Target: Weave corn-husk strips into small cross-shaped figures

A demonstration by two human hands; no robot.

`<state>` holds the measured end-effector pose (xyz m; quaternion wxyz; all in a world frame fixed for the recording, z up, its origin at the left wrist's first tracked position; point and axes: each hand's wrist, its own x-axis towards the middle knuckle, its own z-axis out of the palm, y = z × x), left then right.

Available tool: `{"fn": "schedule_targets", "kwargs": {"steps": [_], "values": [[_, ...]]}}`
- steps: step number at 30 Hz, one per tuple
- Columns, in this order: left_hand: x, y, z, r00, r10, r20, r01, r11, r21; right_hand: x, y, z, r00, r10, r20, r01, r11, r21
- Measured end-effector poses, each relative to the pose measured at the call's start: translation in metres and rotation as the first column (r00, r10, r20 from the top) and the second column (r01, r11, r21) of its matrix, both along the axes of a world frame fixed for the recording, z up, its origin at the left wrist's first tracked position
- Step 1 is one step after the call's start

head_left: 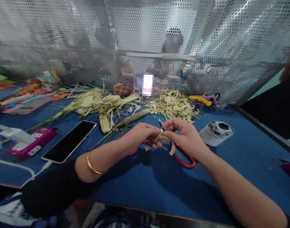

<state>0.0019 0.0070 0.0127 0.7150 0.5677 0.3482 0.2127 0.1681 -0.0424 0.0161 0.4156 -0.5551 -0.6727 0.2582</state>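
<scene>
Both hands meet over the middle of the blue table [140, 186]. My left hand [141, 136] is closed in a pinch on a pale strip of dried husk [161, 133]. From the other side, my right hand [181, 131] pinches the same strip between thumb and fingers. Loose ends of the strip hang below the fingertips. Red-handled scissors [186, 164] lie on the table under my right hand, partly hidden by it. Just right of that hand stands a spool of white thread [216, 133].
Corn husks [95, 101] and a heap of shredded husk [173, 104] lie at the back. To the left are a phone [70, 141] on a white cable and a magenta power strip [32, 142]. A perforated metal screen [145, 28] closes off the far side.
</scene>
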Motion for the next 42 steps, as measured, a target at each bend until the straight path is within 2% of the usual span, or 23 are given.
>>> {"fn": "schedule_targets", "kwargs": {"steps": [6,10,14,17,23,28,31,36,39,42], "values": [[-0.001,0.000,-0.006,1.000,0.004,0.022,-0.003,0.999,-0.047,-0.003,0.002,-0.012,0.992,0.001,0.130,-0.018,0.992,0.128],[-0.001,0.001,-0.004,1.000,-0.002,0.030,0.004,0.997,-0.073,-0.005,0.001,-0.014,0.989,-0.024,0.147,-0.003,0.983,0.184],[0.000,-0.001,-0.001,0.998,-0.007,0.064,0.013,0.996,-0.088,-0.008,-0.001,-0.013,0.994,-0.098,0.052,0.091,0.987,0.129],[0.001,-0.002,-0.003,0.999,0.013,0.039,-0.012,0.999,-0.038,-0.011,-0.002,-0.014,0.991,-0.132,0.008,0.131,0.987,0.092],[0.002,-0.002,-0.007,0.998,0.056,-0.001,-0.056,0.998,0.024,-0.011,-0.002,-0.013,0.998,-0.061,-0.026,0.062,0.996,0.062],[0.003,-0.004,-0.003,0.997,0.031,-0.075,-0.026,0.998,0.066,-0.007,-0.003,-0.007,0.992,-0.023,0.121,0.012,0.996,0.084],[0.003,-0.007,-0.002,0.992,-0.004,-0.129,0.015,0.996,0.083,-0.006,-0.002,-0.006,0.988,-0.012,0.156,0.008,1.000,0.029],[0.003,-0.010,-0.002,0.983,-0.071,-0.167,0.084,0.993,0.077,-0.006,-0.002,-0.004,0.999,0.039,-0.031,-0.042,0.993,-0.110],[0.002,-0.010,-0.003,0.983,-0.114,-0.142,0.127,0.988,0.088,-0.007,-0.001,-0.004,0.987,-0.019,-0.158,-0.005,0.988,-0.152],[0.001,-0.009,-0.003,0.983,-0.148,-0.107,0.159,0.982,0.103,-0.008,0.000,-0.007,0.979,-0.083,-0.184,0.059,0.990,-0.130]]}}
